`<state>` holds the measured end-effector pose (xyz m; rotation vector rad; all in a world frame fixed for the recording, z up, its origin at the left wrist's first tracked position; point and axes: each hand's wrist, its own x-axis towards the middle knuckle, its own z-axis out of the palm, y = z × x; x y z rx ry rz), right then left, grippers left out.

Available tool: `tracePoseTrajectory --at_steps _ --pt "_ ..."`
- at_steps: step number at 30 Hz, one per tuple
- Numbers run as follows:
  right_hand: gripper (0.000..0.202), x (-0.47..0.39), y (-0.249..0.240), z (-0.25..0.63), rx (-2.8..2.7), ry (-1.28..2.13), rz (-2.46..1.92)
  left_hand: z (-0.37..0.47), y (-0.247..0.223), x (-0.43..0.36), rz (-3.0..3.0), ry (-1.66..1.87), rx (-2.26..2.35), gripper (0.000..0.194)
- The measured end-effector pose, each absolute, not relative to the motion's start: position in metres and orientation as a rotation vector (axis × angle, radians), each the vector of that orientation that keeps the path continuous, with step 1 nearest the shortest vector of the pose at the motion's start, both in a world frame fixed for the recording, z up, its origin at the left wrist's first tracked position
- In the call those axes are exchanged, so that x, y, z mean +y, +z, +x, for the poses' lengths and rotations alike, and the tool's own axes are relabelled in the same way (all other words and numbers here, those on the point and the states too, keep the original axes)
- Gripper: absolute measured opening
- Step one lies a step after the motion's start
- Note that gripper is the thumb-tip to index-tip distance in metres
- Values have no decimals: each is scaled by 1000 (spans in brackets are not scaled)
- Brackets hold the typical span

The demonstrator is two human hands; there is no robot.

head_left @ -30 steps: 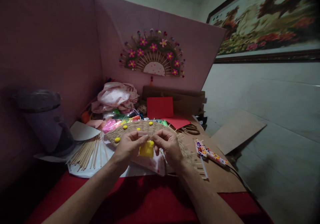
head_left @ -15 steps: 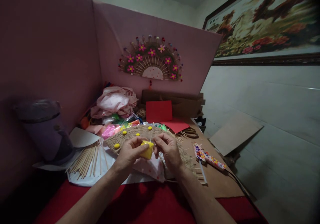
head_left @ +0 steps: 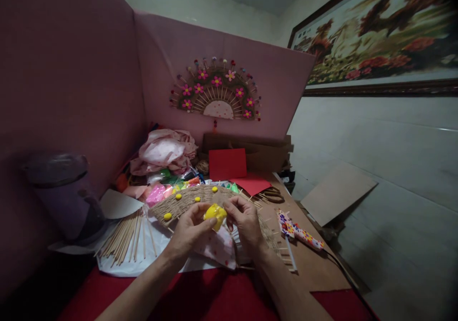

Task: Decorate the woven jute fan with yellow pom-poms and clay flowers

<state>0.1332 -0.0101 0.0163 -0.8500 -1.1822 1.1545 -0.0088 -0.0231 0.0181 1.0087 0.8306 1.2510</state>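
A small packet of yellow clay (head_left: 214, 216) is pinched between the thumb and fingers of my left hand (head_left: 192, 223). My right hand (head_left: 244, 217) has its thumb and fingers closed at the packet's right edge, on its clear wrapping. Beneath both hands lies a fan-shaped piece wound with brown twine (head_left: 189, 194), with several yellow dots (head_left: 168, 216) on its band. Its pink-white spotted fabric centre (head_left: 216, 248) shows below my hands, partly covered by them.
Thin wooden sticks (head_left: 123, 239) lie at the left on white plastic. A flower-patterned glue gun (head_left: 302, 235) rests on cardboard at the right. Behind are red paper (head_left: 227, 163), colourful clay packets (head_left: 155, 194) and crumpled fabric (head_left: 166, 148). A finished fan (head_left: 218, 89) hangs on the pink board.
The yellow packet has turned and its shape looks more bunched between my fingers. The whole view has shifted slightly, with the scene sitting a little lower.
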Motion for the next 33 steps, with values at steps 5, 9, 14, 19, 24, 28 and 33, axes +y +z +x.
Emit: tracePoseTrajectory --at_steps 5,9,14,19,24,28,33 --pt "32 -10 17 131 -1190 1163 -878 -11 18 -22 1029 1249 836 41" --pt "34 -7 12 130 -1099 1268 -839 -10 16 -22 1002 1271 824 42" --pt "32 0 20 139 -1222 1141 -908 -11 12 -19 947 1338 833 47" --pt "30 13 57 149 -1243 817 -1010 -13 14 -20 891 1341 863 43" --pt "22 60 82 149 -1404 351 -1126 -11 11 -21 949 1194 876 40" --pt "20 108 77 140 -1604 118 -1345 -9 5 -19 1001 1098 927 41" --pt "12 148 63 123 -1740 102 -1474 -7 0 -16 1068 1052 970 39"
